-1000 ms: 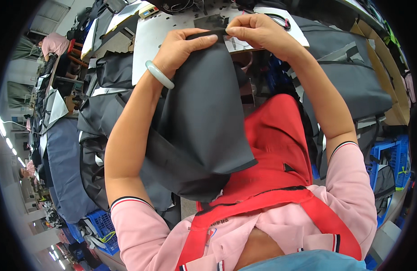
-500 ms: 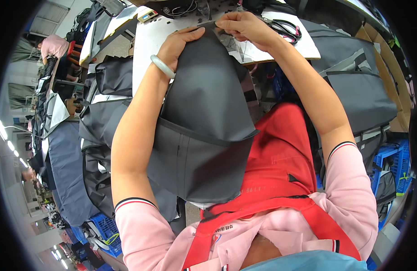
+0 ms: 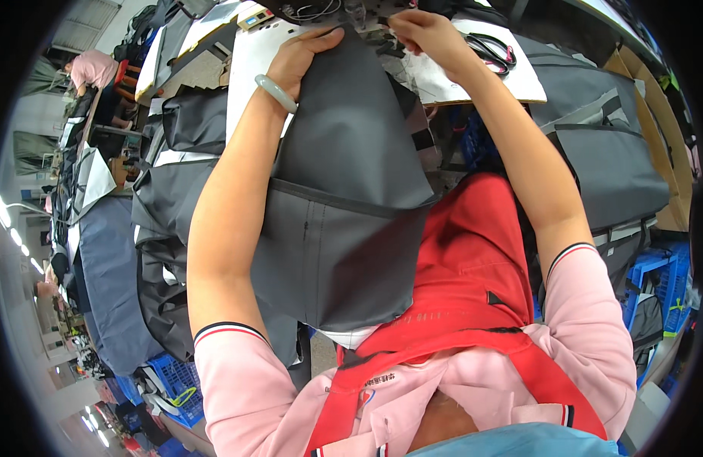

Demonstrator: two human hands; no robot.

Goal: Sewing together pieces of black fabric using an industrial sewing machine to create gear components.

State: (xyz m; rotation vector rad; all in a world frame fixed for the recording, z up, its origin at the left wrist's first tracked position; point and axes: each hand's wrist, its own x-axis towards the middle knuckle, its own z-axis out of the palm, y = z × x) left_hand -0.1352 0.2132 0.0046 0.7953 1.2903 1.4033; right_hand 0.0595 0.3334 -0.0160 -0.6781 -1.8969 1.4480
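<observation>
At centre frame, the dark grey fabric (image 3: 355,129) drapes toward the lap, its upper end gripped by the left hand (image 3: 305,55). Lower stitch lines (image 3: 316,259) look finished; what remains cannot be told. Upper centre, the right hand (image 3: 424,36) pinches its fingers closed, off the fabric.

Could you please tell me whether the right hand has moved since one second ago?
Yes. Judged against the front edge of the white tabletop, the right hand is now farther back, away from the person's body.
</observation>
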